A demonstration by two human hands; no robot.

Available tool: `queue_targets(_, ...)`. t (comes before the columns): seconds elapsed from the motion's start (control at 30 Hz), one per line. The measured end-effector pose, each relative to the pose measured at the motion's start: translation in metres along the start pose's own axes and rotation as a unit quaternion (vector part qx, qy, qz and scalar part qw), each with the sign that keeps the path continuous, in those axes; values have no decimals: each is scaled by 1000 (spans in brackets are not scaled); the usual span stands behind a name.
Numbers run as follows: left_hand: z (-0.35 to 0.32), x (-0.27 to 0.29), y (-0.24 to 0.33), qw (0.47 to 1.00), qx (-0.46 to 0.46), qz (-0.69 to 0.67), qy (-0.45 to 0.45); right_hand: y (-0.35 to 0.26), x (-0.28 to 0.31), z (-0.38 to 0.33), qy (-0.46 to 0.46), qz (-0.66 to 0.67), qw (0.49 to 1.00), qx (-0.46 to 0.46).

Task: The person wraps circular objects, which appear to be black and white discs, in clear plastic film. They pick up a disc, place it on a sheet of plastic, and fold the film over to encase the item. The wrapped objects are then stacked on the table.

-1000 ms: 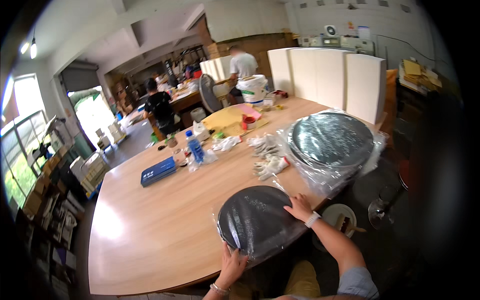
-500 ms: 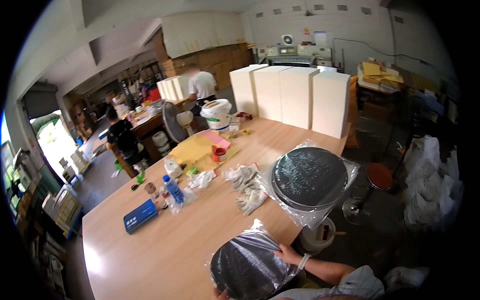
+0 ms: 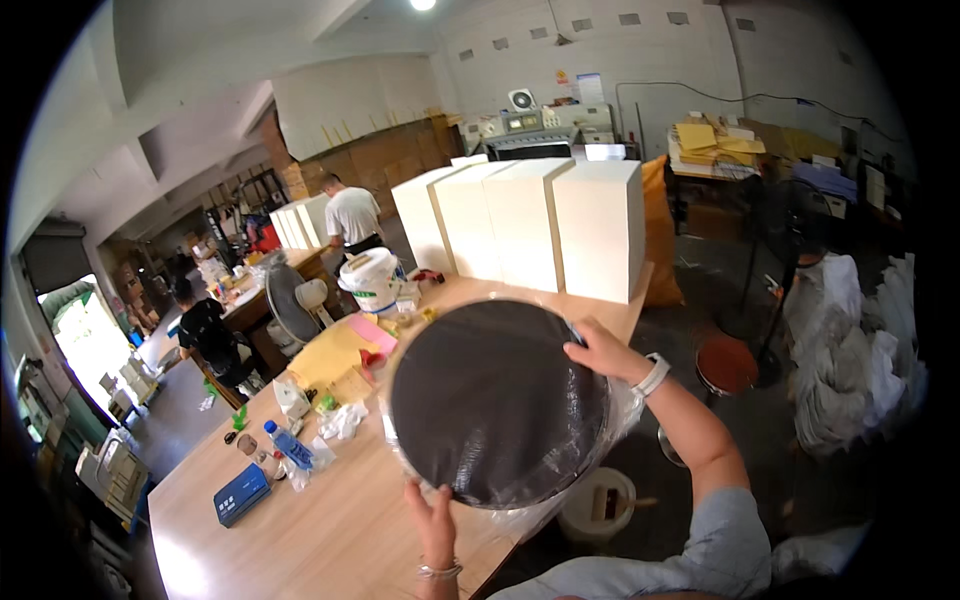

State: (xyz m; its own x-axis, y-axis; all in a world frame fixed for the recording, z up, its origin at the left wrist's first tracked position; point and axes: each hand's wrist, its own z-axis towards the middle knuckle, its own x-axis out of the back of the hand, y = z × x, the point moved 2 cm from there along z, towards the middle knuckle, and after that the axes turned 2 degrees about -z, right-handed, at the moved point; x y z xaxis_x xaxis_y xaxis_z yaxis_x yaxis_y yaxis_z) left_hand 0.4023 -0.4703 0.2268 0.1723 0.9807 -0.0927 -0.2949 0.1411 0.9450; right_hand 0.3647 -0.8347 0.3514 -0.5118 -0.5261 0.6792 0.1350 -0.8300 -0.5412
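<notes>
A large dark round disc (image 3: 490, 400) wrapped in clear plastic film is held up between my two hands above the table's right part. My left hand (image 3: 432, 520) grips its lower left rim, thumb and fingers at the edge. Up at the upper right rim, my right hand (image 3: 605, 352) is closed on the disc, with film bunched beside it. Loose film (image 3: 622, 412) hangs past the right edge. The disc hides a good part of the table behind it.
Tall white blocks (image 3: 520, 225) stand along the table's far edge. A white bucket (image 3: 372, 280), yellow sheets (image 3: 325, 358), a blue-capped bottle (image 3: 288, 445) and a blue box (image 3: 241, 497) lie to the left. A pail with a brush (image 3: 598, 505) and a red-seated stool (image 3: 726, 364) are at right.
Both hands have raised the wrapped disc from the table's near edge, up and away from me. It now covers the place where another wrapped disc and some gloves showed.
</notes>
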Motion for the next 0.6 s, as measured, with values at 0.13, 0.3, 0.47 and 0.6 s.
queue_targets(0.13,4,-62,-75,999,41,33,4,149,-77,-16,-119,-140,977,-107)
queue_targets(0.3,9,-30,-94,997,56,37,-36,155,-94,-7,-98,3,995,2)
queue_targets(0.47,-2,-49,-101,956,84,-224,168,267,-86,2,-61,157,981,-95)
queue_targets(0.6,-36,82,-272,952,162,-247,75,285,-131,5,-90,356,820,-439)
